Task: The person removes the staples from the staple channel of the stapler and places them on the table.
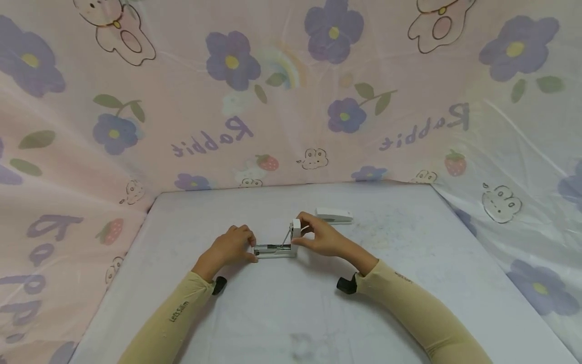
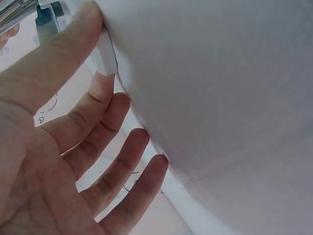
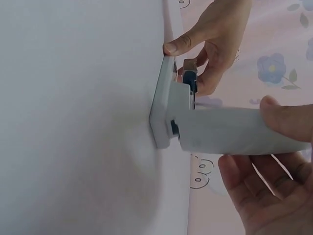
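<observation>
A white stapler lies lengthwise on the white table with its top cover swung up to about a right angle, baring the metal staple channel inside. My left hand pinches the front end of its base between thumb and index finger, while the other fingers spread along the tabletop in the left wrist view. At the hinge end, my right hand grips the raised cover, thumb on one face and fingers on the other. A thin metal rod slants from the cover down to the channel.
A second white stapler, closed, lies just behind my right hand. The white table ends at a patterned curtain at the back and sides. Black wrist pieces stick out at both sleeve cuffs.
</observation>
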A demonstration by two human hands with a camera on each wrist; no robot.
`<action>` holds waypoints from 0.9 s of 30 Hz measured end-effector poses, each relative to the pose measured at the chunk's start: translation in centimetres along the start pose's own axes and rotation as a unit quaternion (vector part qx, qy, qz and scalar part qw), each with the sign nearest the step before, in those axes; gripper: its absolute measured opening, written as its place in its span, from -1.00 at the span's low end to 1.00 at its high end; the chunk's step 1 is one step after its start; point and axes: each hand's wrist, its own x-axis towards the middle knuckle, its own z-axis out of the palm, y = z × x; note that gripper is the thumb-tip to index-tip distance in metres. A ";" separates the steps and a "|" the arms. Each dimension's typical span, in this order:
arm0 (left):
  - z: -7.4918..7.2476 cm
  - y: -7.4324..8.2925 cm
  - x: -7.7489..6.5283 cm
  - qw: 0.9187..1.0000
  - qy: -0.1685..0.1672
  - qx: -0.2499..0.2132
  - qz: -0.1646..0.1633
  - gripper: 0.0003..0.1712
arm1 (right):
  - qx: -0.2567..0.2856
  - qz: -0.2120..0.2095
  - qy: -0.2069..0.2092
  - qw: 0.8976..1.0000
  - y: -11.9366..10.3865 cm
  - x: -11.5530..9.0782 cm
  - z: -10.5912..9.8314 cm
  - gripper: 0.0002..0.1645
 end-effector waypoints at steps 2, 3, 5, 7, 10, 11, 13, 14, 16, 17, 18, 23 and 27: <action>-0.1 0.0 0.0 1.000 0.002 0.000 -0.001 -0.60 | 0.003 -0.005 -0.001 1.000 0.0 0.0 -0.2 -0.65; -0.1 0.0 -0.1 1.000 0.003 0.001 -0.001 -0.60 | 0.003 -0.006 -0.001 1.000 0.1 -0.1 -0.2 -0.65; 0.0 0.0 -0.1 1.000 0.004 0.000 0.000 -0.60 | 0.003 -0.009 -0.001 1.000 0.1 -0.2 -0.4 -0.65; 0.0 -0.1 0.0 1.000 0.004 0.000 0.003 -0.60 | 0.002 -0.010 0.001 1.000 0.1 -0.4 -0.5 -0.65; 0.0 0.0 -0.1 1.000 0.005 -0.002 0.005 -0.59 | -0.006 -0.009 0.001 1.000 0.2 -0.7 -0.7 -0.65; 0.0 0.0 -0.1 1.000 0.005 -0.002 0.005 -0.59 | -0.008 -0.008 -0.001 1.000 0.2 -0.8 -0.8 -0.65; 0.0 0.0 0.0 1.000 0.006 -0.002 0.005 -0.59 | -0.013 -0.004 -0.001 1.000 0.2 -1.0 -1.0 -0.65; 0.1 0.0 0.0 1.000 0.006 -0.001 0.006 -0.59 | -0.013 -0.001 -0.001 1.000 0.2 -1.2 -1.2 -0.65; 0.1 0.0 0.1 1.000 0.006 0.003 0.006 -0.59 | -0.015 0.006 0.002 1.000 0.2 -1.5 -1.5 -0.65; 0.1 0.0 0.1 1.000 0.006 0.005 0.006 -0.59 | -0.014 0.010 0.003 1.000 0.3 -1.7 -1.6 -0.64; 0.1 -0.1 0.1 1.000 0.006 0.004 0.006 -0.59 | -0.015 0.013 0.006 1.000 0.4 -1.9 -1.8 -0.64; 0.1 -0.2 0.2 1.000 0.002 0.001 0.002 -0.60 | -0.042 0.029 0.004 0.999 1.3 -2.7 -2.4 -0.64; 0.2 -0.2 0.3 1.000 -0.002 -0.004 -0.002 -0.60 | -0.095 0.034 -0.007 0.995 2.1 -3.2 -2.8 -0.65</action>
